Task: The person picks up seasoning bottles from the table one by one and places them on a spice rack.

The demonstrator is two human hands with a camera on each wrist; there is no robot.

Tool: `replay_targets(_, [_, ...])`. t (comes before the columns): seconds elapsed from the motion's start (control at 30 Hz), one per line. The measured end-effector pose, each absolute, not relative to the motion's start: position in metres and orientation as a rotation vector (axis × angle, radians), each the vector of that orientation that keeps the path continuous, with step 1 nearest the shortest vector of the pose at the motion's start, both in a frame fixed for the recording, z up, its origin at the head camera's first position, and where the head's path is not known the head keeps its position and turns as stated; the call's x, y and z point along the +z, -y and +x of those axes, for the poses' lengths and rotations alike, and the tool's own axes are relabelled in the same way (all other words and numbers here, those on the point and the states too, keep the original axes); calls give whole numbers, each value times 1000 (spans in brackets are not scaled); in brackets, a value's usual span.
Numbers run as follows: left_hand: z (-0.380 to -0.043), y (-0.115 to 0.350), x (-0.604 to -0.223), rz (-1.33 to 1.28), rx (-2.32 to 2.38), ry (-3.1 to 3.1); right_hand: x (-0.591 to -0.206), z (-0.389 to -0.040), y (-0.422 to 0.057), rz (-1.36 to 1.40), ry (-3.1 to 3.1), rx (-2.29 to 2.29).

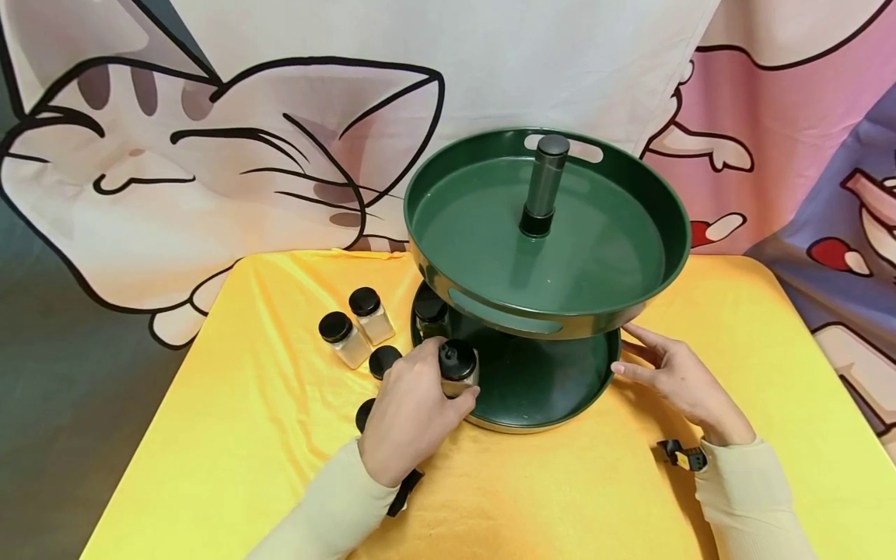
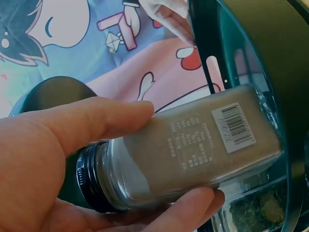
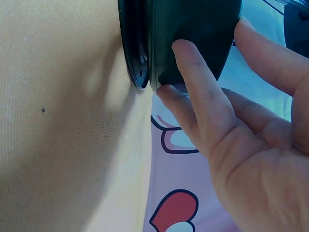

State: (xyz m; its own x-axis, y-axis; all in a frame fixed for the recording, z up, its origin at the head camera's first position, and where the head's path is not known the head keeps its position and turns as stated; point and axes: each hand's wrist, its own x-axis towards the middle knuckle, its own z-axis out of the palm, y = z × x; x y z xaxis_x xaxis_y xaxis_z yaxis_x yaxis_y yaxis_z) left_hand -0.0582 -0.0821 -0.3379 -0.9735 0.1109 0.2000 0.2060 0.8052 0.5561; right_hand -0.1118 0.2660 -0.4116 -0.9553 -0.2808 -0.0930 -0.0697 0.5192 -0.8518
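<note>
My left hand (image 1: 416, 404) grips a square glass spice jar (image 2: 193, 145) with a black lid and brownish powder inside. Thumb and fingers press on opposite sides of the jar, which shows a barcode label in the left wrist view. The jar is at the left edge of the lower tray (image 1: 539, 397) of a green two-tier round stand. On that tray, toward the back left, stands another black-lidded jar (image 1: 430, 311) with dark green contents. My right hand (image 1: 689, 381) touches the lower tray's right rim with extended fingers; the right wrist view shows its fingertips against the green wall.
The upper tray (image 1: 476, 218) overhangs the lower one, with a grey centre post (image 1: 546, 187) rising through it. Left of the stand, several jars (image 1: 346, 342) stand on the yellow tablecloth (image 1: 245, 435), some partly hidden by my left hand. A printed cartoon cloth (image 1: 280, 171) hangs behind.
</note>
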Motion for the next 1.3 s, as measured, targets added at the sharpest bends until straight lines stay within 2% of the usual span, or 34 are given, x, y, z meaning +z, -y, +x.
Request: replay_targets(1.3, [-70,71,-370,-196,-870,2962,-412,-112,-265,-329,-2509,-1464])
